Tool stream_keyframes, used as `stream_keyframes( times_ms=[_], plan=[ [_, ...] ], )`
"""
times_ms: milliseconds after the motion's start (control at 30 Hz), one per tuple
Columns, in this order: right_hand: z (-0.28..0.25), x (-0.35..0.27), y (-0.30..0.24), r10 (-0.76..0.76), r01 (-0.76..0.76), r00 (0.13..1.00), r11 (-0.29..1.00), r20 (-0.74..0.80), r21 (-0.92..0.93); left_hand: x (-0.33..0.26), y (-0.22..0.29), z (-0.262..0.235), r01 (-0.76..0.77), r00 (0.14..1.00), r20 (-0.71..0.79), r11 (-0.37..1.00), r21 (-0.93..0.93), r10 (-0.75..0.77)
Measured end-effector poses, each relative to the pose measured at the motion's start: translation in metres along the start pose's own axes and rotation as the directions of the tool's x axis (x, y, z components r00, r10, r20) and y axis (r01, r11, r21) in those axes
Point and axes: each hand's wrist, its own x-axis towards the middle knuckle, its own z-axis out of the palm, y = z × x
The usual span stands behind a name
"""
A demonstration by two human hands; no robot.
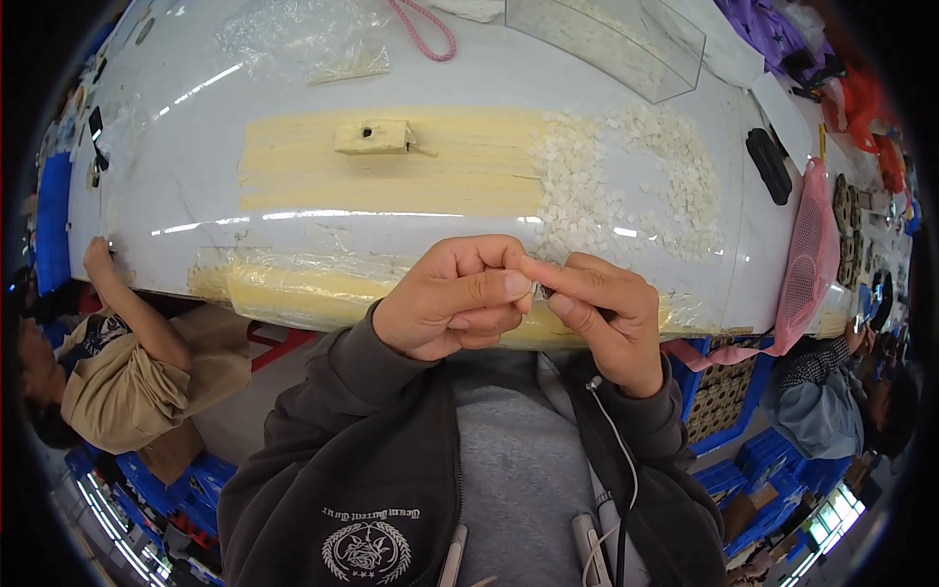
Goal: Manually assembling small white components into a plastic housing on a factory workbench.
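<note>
My left hand [458, 296] and my right hand [608, 311] meet in front of my chest, close to the table's near edge. Thumbs and forefingers of both pinch one small white-and-dark piece [536, 291]. Its kind cannot be made out, since the fingertips cover most of it. Beyond the hands, many small flat white pieces [572, 186] lie scattered on the table [342, 230]. To their left run strips of yellowish tape [293, 161], laid flat side by side. A small tape-covered block [370, 138] with a dark hole rests on those strips.
A clear plastic box [675, 73] holding white pieces stands at the back. Crumpled clear bags [293, 44] and a pink cord loop [430, 39] lie far left. On the right are a black object [769, 166] and pink mesh [810, 254]. Co-workers sit at both sides.
</note>
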Motion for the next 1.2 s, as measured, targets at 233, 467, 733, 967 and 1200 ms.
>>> stream_keyframes(
  times_ms=[233, 467, 733, 967, 1200],
  plan=[
    [-0.004, 0.0012, -0.0004, 0.01, -0.014, 0.998, 0.998, 0.069, 0.06, -0.0028, 0.0009, 0.0021, -0.02, 0.999, -0.042, 1.0, 0.0, 0.02],
    [-0.0067, 0.0002, -0.0039, 0.014, -0.013, 0.997, 1.0, 0.073, -0.021, -0.0032, -0.0008, 0.0008, -0.013, 0.999, -0.051, 0.999, 0.033, 0.015],
    [-0.0056, -0.0006, -0.0042, 0.033, -0.034, 0.996, 0.999, 0.081, 0.016, -0.0037, -0.0002, 0.001, -0.007, 0.999, -0.036, 1.0, 0.01, 0.007],
    [-0.0084, 0.0, -0.0054, 0.028, -0.029, 0.996, 1.0, 0.084, 0.006, -0.0019, -0.0005, 0.0017, -0.013, 0.999, -0.03, 0.999, 0.033, 0.014],
    [-0.0079, -0.0004, -0.0053, 0.034, -0.038, 0.995, 0.998, 0.092, 0.041, -0.0018, 0.0013, 0.0039, -0.013, 1.0, -0.004, 1.0, 0.024, 0.014]
  ],
)
